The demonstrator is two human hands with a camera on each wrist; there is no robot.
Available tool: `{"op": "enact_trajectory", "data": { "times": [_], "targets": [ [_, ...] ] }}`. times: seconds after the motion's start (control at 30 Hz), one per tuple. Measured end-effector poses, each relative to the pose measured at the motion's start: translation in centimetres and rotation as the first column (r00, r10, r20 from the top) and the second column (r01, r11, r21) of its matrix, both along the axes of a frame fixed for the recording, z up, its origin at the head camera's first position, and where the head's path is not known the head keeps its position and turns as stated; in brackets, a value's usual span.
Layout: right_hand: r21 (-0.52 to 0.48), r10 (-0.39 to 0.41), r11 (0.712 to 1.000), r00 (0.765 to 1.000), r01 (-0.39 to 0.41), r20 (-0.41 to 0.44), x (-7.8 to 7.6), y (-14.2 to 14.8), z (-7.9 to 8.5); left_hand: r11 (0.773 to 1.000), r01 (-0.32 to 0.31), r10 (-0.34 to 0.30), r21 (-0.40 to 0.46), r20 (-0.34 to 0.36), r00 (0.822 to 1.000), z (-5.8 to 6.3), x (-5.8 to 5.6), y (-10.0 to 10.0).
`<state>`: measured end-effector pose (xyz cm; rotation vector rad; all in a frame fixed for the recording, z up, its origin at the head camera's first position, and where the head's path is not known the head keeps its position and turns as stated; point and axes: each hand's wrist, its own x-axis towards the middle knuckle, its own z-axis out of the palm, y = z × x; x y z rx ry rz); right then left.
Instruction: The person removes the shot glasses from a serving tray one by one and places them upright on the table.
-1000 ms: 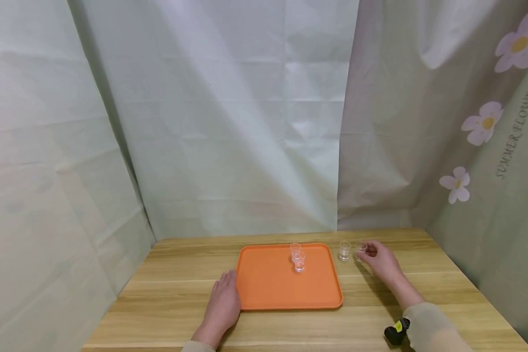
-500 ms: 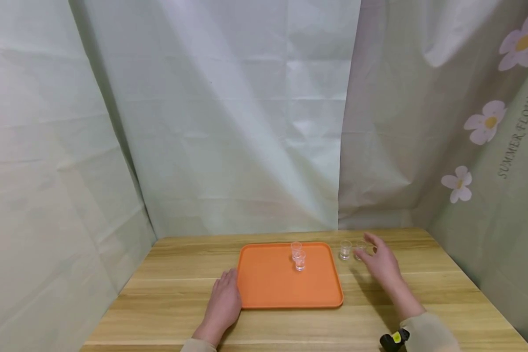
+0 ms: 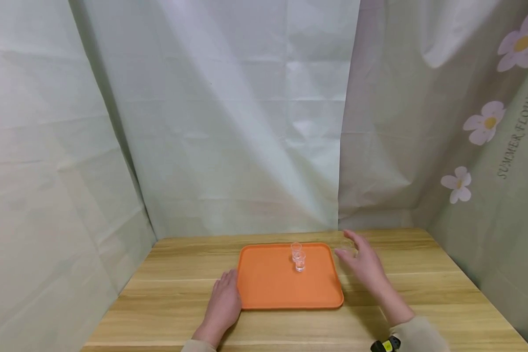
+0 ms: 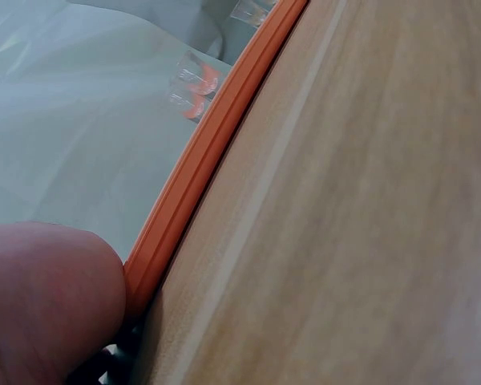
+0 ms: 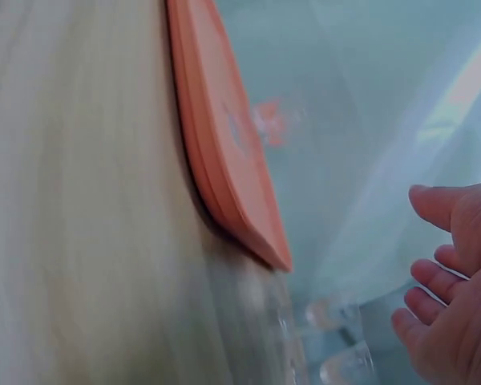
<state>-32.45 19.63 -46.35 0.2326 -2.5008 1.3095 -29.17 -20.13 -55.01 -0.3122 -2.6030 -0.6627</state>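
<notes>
An orange tray (image 3: 268,288) lies on the wooden table with two small clear shot glasses, one (image 3: 300,264) in front of the other (image 3: 296,247), upright near its back. My left hand (image 3: 223,299) rests on the table with its fingers along the tray's left edge; in the left wrist view the thumb (image 4: 48,297) meets the rim. Beyond the tray's right edge, my right hand (image 3: 366,264) reaches over a third shot glass (image 3: 346,247), thumb and index finger spread apart. The right wrist view shows two glasses by the tray's corner, one nearer (image 5: 349,369), below the extended fingers.
Pale green sheets (image 3: 246,146) hang behind and beside the table (image 3: 180,274), the right one printed with white flowers (image 3: 485,122). A black device with a yellow mark (image 3: 386,345) sits at the right wrist.
My right hand has let go of the rightmost glass and moved left to the glass nearer the tray, its fingers spreading. The left hand and the tray have stayed in place.
</notes>
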Motion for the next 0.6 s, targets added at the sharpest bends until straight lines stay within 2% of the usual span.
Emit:
{"op": "enact_trajectory", "data": {
  "times": [0.07,0.27,0.37,0.43,0.6],
  "targets": [
    [-0.001,0.025,1.000,1.000,-0.025,0.004,0.1,-0.9,-0.2,1.000,0.000,0.000,-0.005,-0.009,1.000,-0.4,-0.2,-0.1],
    [-0.038,0.098,0.994,0.995,-0.098,-0.007,0.1,-3.6,-0.8,1.000,0.000,0.000,0.024,0.031,1.000,0.2,0.2,0.1],
    [-0.058,0.132,0.990,0.991,-0.131,0.013,0.1,-4.9,-1.1,1.000,-0.011,0.011,0.008,0.027,1.000,-0.3,-0.2,-0.1],
    [-0.071,0.148,0.987,0.989,-0.145,0.027,-0.1,-5.7,-1.3,1.000,-0.017,0.017,-0.014,0.052,0.999,0.2,0.0,0.0],
    [-0.108,0.168,0.981,0.985,-0.163,0.042,-0.9,-7.1,-2.3,1.000,-0.017,0.018,-0.026,0.023,1.000,-0.2,-0.3,-0.1]
  ]
}}
